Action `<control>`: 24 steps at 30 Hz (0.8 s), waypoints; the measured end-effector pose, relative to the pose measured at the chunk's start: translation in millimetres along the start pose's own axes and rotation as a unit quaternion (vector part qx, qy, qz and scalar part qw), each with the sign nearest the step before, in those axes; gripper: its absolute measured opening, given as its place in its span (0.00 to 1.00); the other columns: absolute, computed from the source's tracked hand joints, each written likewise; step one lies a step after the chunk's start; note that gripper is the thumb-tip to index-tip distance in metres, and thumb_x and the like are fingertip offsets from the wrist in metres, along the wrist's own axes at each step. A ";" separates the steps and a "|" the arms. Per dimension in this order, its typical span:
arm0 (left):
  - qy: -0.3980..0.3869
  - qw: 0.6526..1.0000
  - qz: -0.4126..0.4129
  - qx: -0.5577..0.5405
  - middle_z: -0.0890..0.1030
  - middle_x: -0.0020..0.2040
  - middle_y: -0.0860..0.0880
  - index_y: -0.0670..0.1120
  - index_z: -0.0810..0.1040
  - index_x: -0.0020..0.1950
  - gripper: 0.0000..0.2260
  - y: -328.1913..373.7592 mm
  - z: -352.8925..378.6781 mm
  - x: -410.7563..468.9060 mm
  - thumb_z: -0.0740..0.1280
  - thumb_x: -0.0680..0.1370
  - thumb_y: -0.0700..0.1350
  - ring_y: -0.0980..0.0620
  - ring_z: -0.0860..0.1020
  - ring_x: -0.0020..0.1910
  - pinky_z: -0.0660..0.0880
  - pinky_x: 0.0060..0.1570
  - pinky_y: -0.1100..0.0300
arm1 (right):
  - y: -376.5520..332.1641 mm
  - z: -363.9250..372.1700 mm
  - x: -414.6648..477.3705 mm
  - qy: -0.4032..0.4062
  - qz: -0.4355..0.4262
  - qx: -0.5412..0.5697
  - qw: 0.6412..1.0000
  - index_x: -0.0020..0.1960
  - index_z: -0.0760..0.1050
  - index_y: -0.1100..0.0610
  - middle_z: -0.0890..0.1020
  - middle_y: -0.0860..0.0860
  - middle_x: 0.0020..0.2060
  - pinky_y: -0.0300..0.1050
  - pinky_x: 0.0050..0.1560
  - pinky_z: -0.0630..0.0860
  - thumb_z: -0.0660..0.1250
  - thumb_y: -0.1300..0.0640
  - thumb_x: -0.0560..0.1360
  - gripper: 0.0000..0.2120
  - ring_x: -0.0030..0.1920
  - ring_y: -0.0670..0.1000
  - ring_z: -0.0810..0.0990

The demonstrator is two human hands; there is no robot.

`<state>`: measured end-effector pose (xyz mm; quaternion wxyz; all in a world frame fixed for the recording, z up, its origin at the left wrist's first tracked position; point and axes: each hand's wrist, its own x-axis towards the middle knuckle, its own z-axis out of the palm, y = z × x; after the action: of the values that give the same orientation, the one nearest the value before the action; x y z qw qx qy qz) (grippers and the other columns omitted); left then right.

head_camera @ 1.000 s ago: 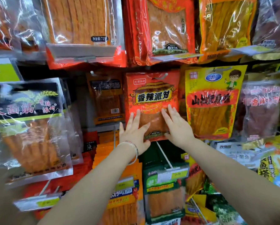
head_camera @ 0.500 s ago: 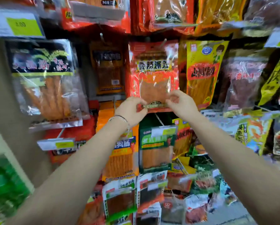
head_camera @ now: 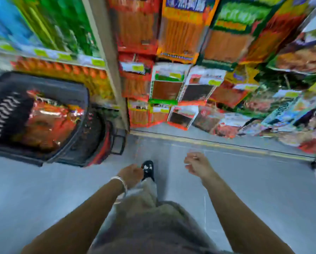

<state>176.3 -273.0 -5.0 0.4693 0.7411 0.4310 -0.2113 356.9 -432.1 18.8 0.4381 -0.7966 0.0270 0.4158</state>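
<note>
We see our 2 hands, left hand [head_camera: 132, 173] and right hand [head_camera: 197, 165], loosely curled and empty above the floor [head_camera: 254, 180], with the red snack packet [head_camera: 51, 120] lying in the black basket [head_camera: 65, 88] well to their left.

head cam | faces steeply down | left hand [head_camera: 132, 173], right hand [head_camera: 197, 165] close | floor [head_camera: 254, 189] beyond
</note>
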 end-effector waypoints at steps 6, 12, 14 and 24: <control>-0.008 0.997 -0.074 -0.023 0.79 0.53 0.48 0.47 0.80 0.55 0.10 -110.3 14.4 -54.5 0.67 0.76 0.45 0.49 0.76 0.53 0.70 0.53 0.62 | 80.7 54.7 -31.6 -0.157 0.080 -0.237 0.956 0.41 0.72 0.56 0.75 0.51 0.33 0.42 0.36 0.70 0.62 0.61 0.78 0.07 0.33 0.49 0.73; 0.048 0.983 -0.129 -0.122 0.75 0.41 0.56 0.39 0.80 0.56 0.11 -185.7 -38.8 -54.0 0.66 0.75 0.39 0.53 0.73 0.47 0.66 0.42 0.78 | 59.7 120.6 -20.5 -0.218 0.011 -0.447 0.868 0.41 0.77 0.58 0.81 0.53 0.45 0.43 0.49 0.72 0.61 0.58 0.78 0.09 0.47 0.52 0.78; 0.033 0.973 -0.181 -0.143 0.79 0.49 0.49 0.44 0.80 0.57 0.11 -212.6 -63.4 -52.3 0.64 0.77 0.43 0.49 0.76 0.53 0.72 0.53 0.69 | 37.0 154.0 -9.7 -0.212 0.031 -0.405 0.889 0.40 0.74 0.57 0.79 0.53 0.42 0.41 0.42 0.73 0.61 0.58 0.78 0.09 0.41 0.50 0.78; 0.094 0.943 -0.154 -0.279 0.79 0.49 0.42 0.40 0.77 0.55 0.08 -290.7 -243.1 -10.4 0.62 0.78 0.35 0.48 0.76 0.44 0.72 0.32 0.68 | -101.8 356.1 20.1 -0.204 -0.063 -0.288 0.934 0.52 0.73 0.62 0.77 0.56 0.40 0.35 0.33 0.71 0.58 0.61 0.81 0.06 0.35 0.50 0.74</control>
<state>-94.8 -9.6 -32.5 0.5764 0.5216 0.6237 -0.0822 184.1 -106.5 -22.6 0.2114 -0.7866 -0.2342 0.5308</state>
